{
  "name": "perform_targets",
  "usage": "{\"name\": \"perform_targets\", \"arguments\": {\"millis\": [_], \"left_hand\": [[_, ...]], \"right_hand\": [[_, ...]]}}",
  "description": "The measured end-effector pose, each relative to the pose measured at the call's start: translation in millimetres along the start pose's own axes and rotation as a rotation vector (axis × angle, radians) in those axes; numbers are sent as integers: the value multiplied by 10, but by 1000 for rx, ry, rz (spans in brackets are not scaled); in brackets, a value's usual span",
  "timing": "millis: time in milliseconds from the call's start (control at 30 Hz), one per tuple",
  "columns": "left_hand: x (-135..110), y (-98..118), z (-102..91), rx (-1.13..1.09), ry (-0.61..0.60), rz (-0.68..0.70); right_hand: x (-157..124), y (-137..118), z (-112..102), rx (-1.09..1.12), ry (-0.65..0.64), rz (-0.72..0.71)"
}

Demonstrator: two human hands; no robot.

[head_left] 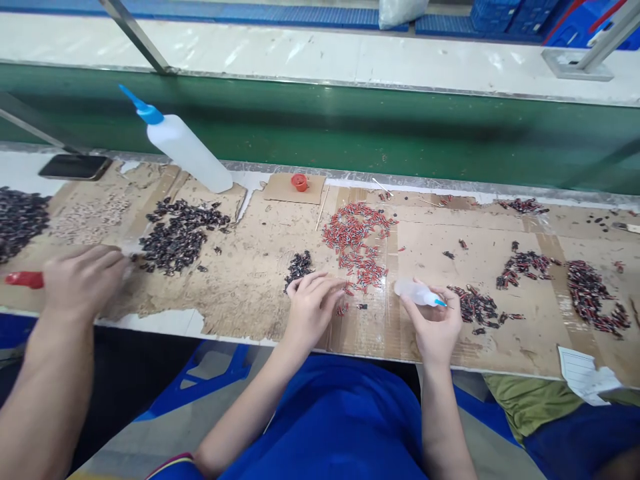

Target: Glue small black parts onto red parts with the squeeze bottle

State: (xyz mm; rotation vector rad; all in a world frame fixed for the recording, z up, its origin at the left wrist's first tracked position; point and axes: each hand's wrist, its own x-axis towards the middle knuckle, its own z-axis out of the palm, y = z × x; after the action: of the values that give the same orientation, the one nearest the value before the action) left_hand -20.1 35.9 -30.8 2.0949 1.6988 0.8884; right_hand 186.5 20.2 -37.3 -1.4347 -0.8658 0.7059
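Note:
My right hand (437,325) is closed round a small clear squeeze bottle (415,291) with a blue tip that points right, held just above the cardboard-covered bench. My left hand (313,305) rests on the cardboard with fingers bent and pressed on small parts beside a heap of red parts (359,239) and a little dark pile (299,265). Whether those fingers hold a part is hidden.
A co-worker's hand (83,279) at the left holds a red tool (24,279) near a dark parts pile (177,233). A large white bottle (183,143) leans at the back. A red cap (299,182), a phone (75,167), mixed piles (593,297) and a paper slip (585,375) lie around. A green conveyor (350,127) runs behind.

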Motion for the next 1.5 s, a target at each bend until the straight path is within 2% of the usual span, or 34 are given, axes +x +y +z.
{"name": "perform_targets", "arguments": {"millis": [267, 467, 633, 767, 867, 967, 1067, 1200, 1267, 1333, 1400, 1500], "left_hand": [[97, -65, 96, 49, -73, 41], [92, -65, 85, 133, -155, 36], [89, -88, 60, 166, -225, 33], [76, -113, 60, 153, -241, 70], [71, -128, 74, 174, -231, 112], [88, -135, 76, 163, -211, 96], [108, -89, 29, 67, -221, 46], [52, 106, -56, -225, -227, -22], [-12, 224, -64, -405, -195, -53], [-75, 309, -43, -529, -170, -79], [-119, 337, -1, -535, -174, -78], [-153, 283, 88, -324, -174, -38]], "right_hand": [[37, 104, 73, -436, -48, -103], [-72, 16, -25, -407, 12, -108], [-386, -112, -118, -443, 123, -232], [-570, -135, -39, -451, 23, -303], [-616, -156, 63, -437, -69, -333], [-627, -194, 134, -404, -124, -343], [-640, -210, 175, -343, -162, -263], [-654, -194, 245, -162, -219, -5], [-647, -189, 284, -34, -207, 95], [-626, -187, 303, 65, -155, 130], [-594, -183, 289, 111, -94, 140], [-544, -158, 218, 107, -65, 196]]}}
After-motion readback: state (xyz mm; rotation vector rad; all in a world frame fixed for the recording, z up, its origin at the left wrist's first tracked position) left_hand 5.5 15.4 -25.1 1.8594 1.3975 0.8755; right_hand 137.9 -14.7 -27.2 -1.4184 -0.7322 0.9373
